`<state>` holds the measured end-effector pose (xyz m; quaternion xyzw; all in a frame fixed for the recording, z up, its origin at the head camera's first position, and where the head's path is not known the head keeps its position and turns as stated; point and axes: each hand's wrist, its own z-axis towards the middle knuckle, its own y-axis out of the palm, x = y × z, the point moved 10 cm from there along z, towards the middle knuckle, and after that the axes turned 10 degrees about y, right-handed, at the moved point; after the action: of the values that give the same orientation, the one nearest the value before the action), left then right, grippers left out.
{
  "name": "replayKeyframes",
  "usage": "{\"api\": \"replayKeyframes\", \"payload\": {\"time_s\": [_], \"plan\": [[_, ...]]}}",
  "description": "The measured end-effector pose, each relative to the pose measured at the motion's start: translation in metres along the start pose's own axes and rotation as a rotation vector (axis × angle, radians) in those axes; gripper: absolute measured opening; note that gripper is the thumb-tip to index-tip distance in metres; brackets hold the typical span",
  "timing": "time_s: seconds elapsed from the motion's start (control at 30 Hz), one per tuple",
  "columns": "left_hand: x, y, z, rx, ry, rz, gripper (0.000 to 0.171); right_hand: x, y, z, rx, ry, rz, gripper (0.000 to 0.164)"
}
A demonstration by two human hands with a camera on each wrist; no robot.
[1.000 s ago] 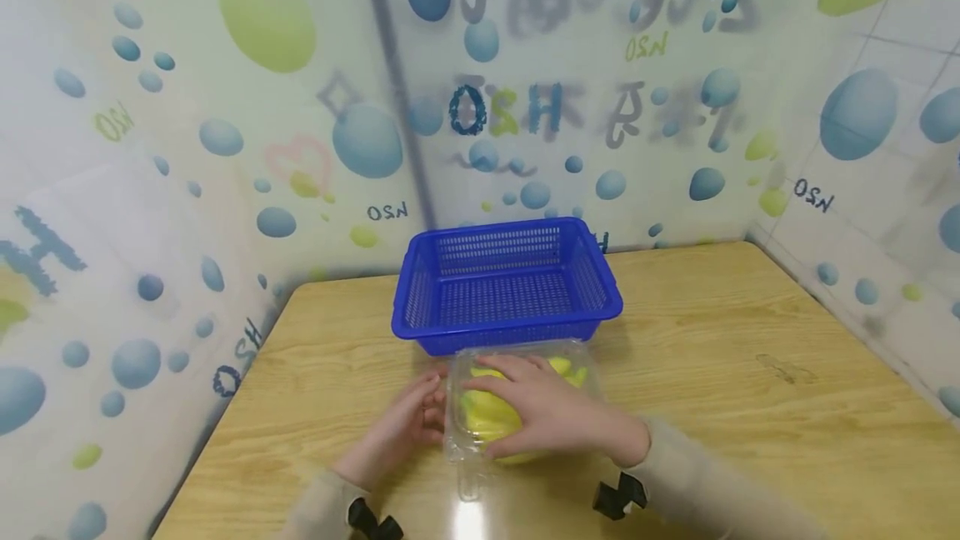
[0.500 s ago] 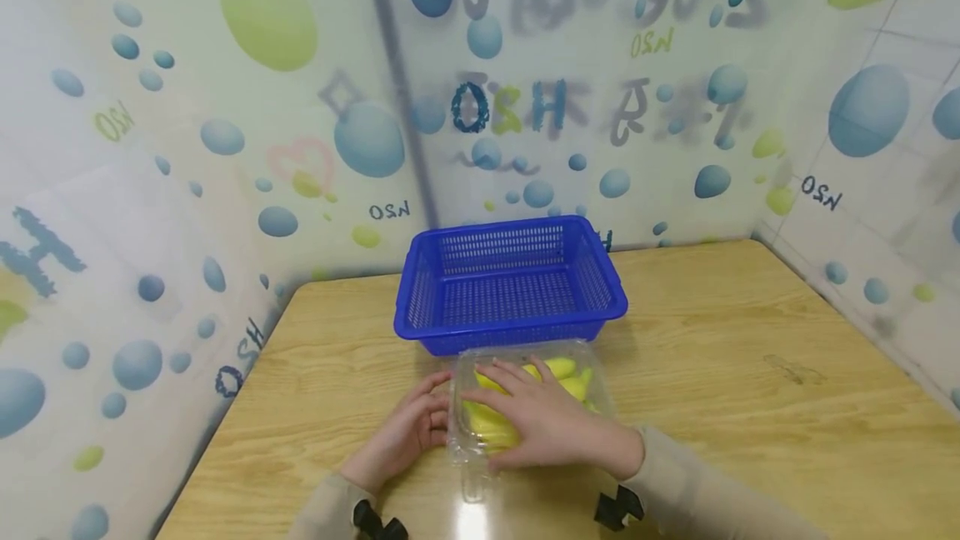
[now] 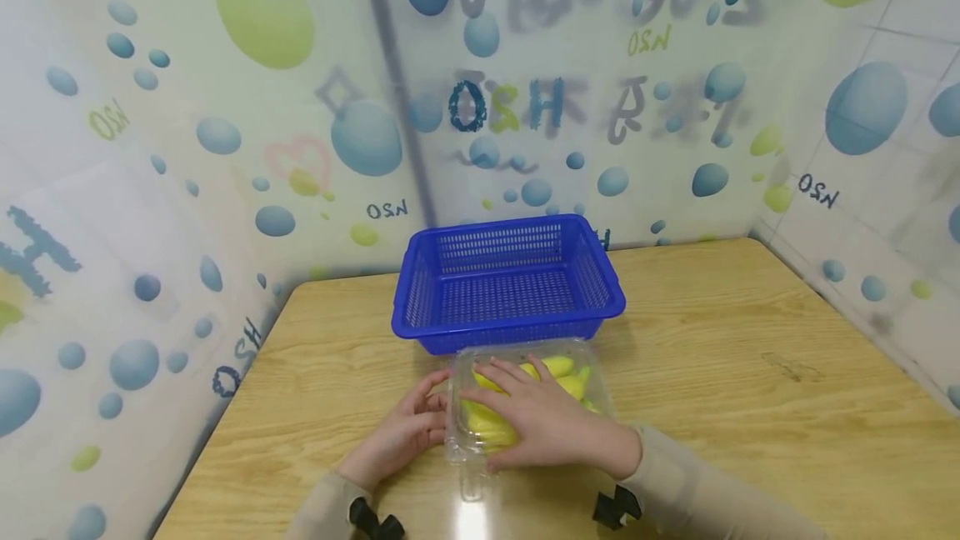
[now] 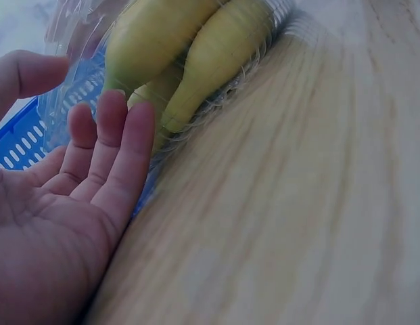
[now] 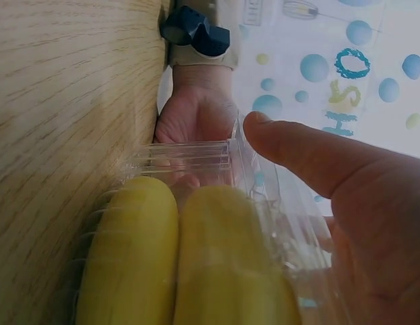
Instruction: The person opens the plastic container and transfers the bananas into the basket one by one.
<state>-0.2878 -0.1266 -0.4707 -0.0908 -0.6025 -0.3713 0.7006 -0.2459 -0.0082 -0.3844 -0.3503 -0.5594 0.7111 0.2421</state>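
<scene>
A clear plastic clamshell box with several yellow bananas inside lies on the table, its lid down. My right hand lies across the lid with its fingers spread. In the right wrist view, the thumb rests at the lid's edge above the bananas. My left hand stands at the box's left side, palm inward, fingers loosely bent. From the left wrist, those fingertips show right at the clear wall, with the banana ends behind it. A tab sticks out at the box's near left.
A blue perforated plastic basket stands just behind the box, with nothing in it. The wooden table meets patterned walls at the back and sides. Black wrist mounts sit on both sleeves.
Over the last second my right hand has slid slightly, uncovering more of the bananas at the upper right. My left hand's fingers have shifted a little at the box's side.
</scene>
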Motion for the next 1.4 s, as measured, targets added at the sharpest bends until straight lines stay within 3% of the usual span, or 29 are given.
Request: {"api": "replayKeyframes", "payload": {"time_s": [0.77, 1.4], "plan": [[-0.0031, -0.0057, 0.0001, 0.014, -0.040, 0.075, 0.072, -0.0007, -0.0021, 0.0031, 0.004, 0.007, -0.027, 0.085], [-0.0068, -0.0010, 0.0005, -0.041, -0.039, 0.108, 0.081, -0.0042, -0.0075, 0.0084, 0.041, 0.028, -0.080, 0.077]]}}
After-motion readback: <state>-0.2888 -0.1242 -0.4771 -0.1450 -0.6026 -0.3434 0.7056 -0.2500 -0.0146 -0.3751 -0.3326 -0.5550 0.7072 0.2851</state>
